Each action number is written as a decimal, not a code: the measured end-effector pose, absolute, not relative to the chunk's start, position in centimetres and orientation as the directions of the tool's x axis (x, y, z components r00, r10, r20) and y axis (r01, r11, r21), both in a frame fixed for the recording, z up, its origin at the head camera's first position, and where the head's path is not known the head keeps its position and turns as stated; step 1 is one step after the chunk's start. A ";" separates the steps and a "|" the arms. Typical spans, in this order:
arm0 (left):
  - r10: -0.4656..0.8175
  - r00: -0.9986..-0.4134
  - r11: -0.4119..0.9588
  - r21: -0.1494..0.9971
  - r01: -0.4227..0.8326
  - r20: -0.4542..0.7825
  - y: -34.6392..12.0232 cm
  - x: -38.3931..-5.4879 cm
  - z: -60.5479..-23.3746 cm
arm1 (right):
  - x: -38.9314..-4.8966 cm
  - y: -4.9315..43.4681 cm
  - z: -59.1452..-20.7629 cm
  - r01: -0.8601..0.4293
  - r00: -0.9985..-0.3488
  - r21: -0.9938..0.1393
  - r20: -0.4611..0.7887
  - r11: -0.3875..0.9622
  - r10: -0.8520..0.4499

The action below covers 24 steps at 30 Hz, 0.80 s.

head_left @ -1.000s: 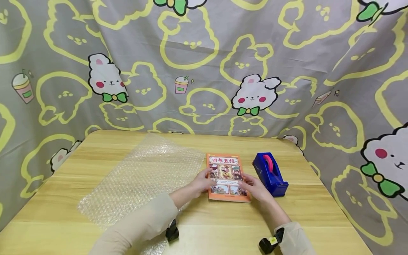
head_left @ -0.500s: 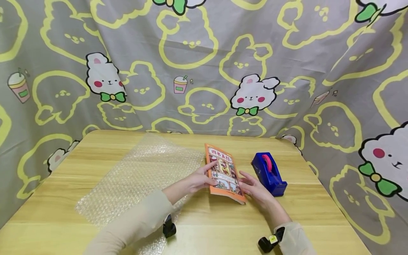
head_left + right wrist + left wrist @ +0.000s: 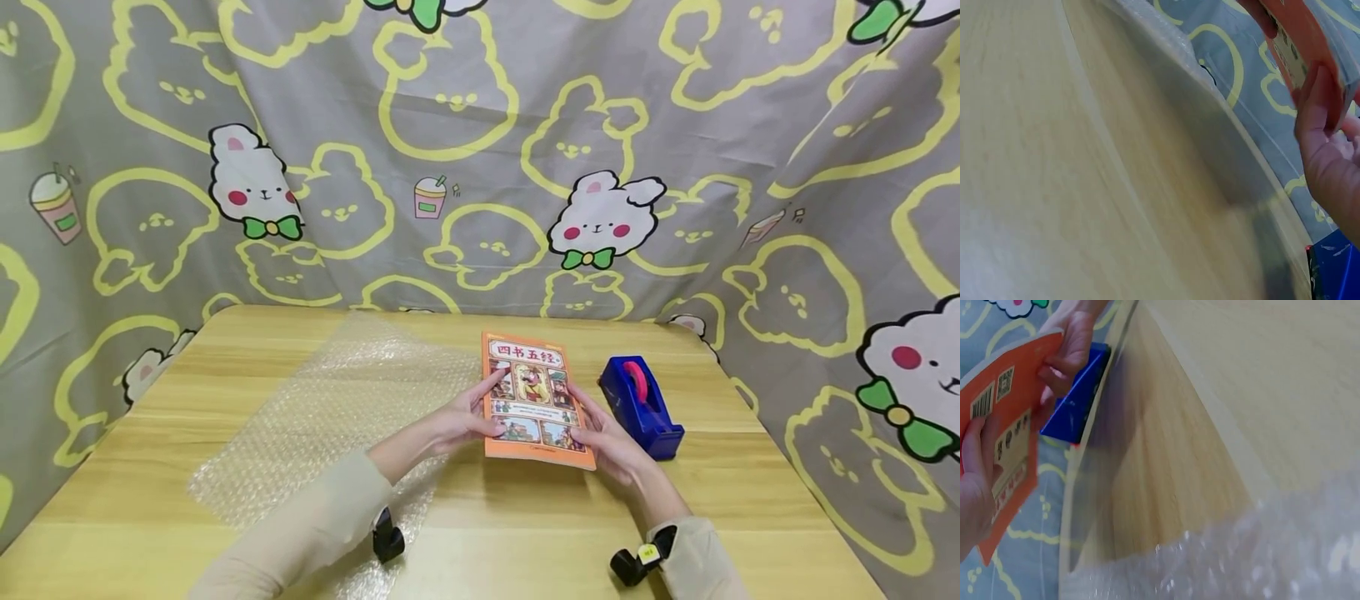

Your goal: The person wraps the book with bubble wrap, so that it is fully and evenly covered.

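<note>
An orange paperback book (image 3: 528,404) with cartoon panels and red Chinese lettering is held up off the table between both hands. My left hand (image 3: 461,421) grips its left edge, thumb on the cover and fingers behind; in the left wrist view those fingers lie on the back cover (image 3: 1016,434) beside a barcode. My right hand (image 3: 611,437) grips the lower right edge, thumb on the front. From the right wrist view, the right hand's fingers (image 3: 1316,100) show against the book's underside. A sheet of bubble wrap (image 3: 337,408) lies flat left of the book.
A blue tape dispenser (image 3: 641,408) with a pink roll stands on the wooden table (image 3: 720,517), just right of the right hand. Behind the table hangs a grey patterned curtain (image 3: 480,167). Black wrist cameras (image 3: 388,537) sit on both forearms.
The book has risen off the table. It was tilted sideways half a second ago, held mainly by the left hand, and now faces up with both hands gripping it.
</note>
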<state>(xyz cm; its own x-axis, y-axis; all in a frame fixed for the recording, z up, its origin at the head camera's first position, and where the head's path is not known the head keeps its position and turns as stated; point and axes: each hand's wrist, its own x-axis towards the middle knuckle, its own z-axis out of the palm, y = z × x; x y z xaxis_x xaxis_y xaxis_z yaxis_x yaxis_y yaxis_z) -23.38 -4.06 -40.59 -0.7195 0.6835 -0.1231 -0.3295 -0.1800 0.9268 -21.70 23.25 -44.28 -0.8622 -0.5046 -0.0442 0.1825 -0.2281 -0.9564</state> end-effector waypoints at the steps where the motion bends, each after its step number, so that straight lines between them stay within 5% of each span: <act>1: 0.692 -0.711 -0.171 0.928 -0.330 -0.125 -4.3 -23.4 -40.5 | -21.7 23.2 -44.2 0.184 -0.860 -0.952 -0.037 -0.243 -0.509; 6: 0.739 -0.664 -0.116 0.949 -0.294 -0.116 -5.9 -23.6 -40.2 | -21.8 22.8 -43.8 0.177 -0.835 -0.950 -0.007 -0.258 -0.550; 16: 0.849 -0.525 -0.101 0.953 -0.284 -0.067 -9.4 -23.5 -40.0 | -21.9 21.9 -42.9 0.160 -0.765 -0.984 -0.074 -0.077 -0.640; 24: 0.820 -0.568 -0.086 0.964 -0.251 -0.075 -10.8 -22.3 -40.1 | -22.1 20.5 -42.9 0.126 -0.747 -0.992 -0.078 -0.025 -0.660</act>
<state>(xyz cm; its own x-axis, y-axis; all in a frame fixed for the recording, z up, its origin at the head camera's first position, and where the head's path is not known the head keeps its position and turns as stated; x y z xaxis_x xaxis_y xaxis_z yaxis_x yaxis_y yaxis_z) -22.34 -10.81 -40.10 -0.5679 0.8197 -0.0746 -0.2514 -0.0864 0.9640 -22.14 20.54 -42.93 -0.7469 -0.6603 -0.0778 0.1258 -0.0254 -0.9917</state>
